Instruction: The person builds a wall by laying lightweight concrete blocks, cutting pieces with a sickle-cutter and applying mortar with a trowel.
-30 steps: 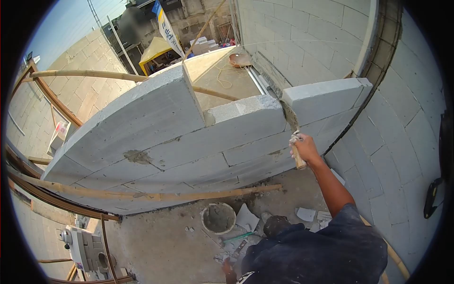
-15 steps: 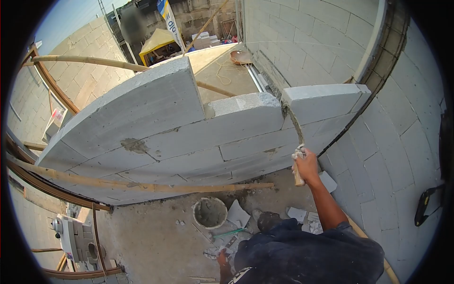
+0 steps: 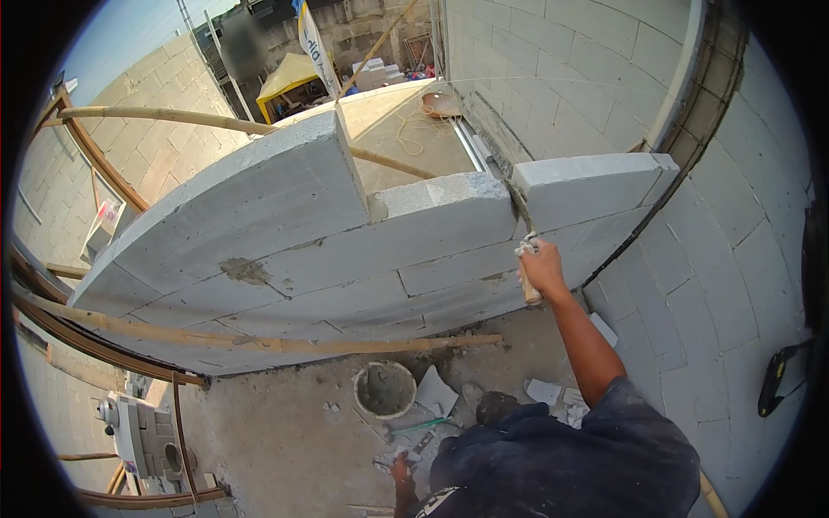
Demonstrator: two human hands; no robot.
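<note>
My right hand is closed round the handle of a mortar-covered trowel. The trowel's blade points up to the joint between the short end block and the lower block of the grey block wall. Low in the view, my left hand hangs near the floor beside a small, mortar-smeared thing; its fingers are too small to make out. A bucket of grey mortar stands on the floor in front of me.
A bamboo pole runs along the wall's foot. Broken block pieces lie beside the bucket. A yellow-and-black tool is at the far right. Beyond the wall are a reddish basin and a yellow canopy.
My right hand has moved up and to the left with the trowel, bringing the blade closer in at the joint. My left hand has barely shifted.
</note>
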